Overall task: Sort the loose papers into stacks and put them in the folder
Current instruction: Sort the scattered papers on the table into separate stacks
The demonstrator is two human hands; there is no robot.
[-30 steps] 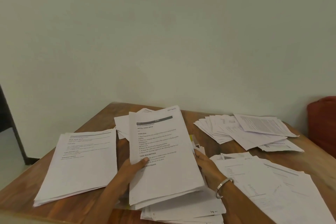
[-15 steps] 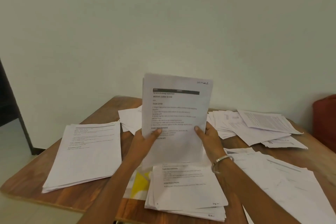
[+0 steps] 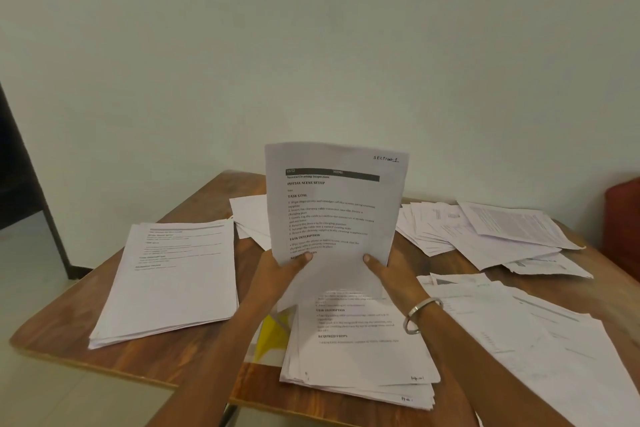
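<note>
I hold a sheaf of printed papers [image 3: 334,208] upright over the middle of the wooden table [image 3: 194,350]. My left hand [image 3: 277,274] grips its lower left edge and my right hand [image 3: 388,274] grips its lower right edge. Below it lies a thick stack of papers [image 3: 360,357] at the front edge. A yellow folder [image 3: 272,336] peeks out from under that stack, mostly hidden. A neat stack [image 3: 169,277] lies at the left. Loose fanned sheets [image 3: 485,232] lie at the back right, and more papers [image 3: 540,340] lie at the right.
A few sheets [image 3: 249,218] lie behind the held sheaf. A red object [image 3: 623,229] stands at the right edge beyond the table. A dark doorway [image 3: 20,184] is at the left. A pale wall rises behind the table.
Both hands lifted the sheaf from the middle stack and tilted it upright. Since half a second ago it has barely moved.
</note>
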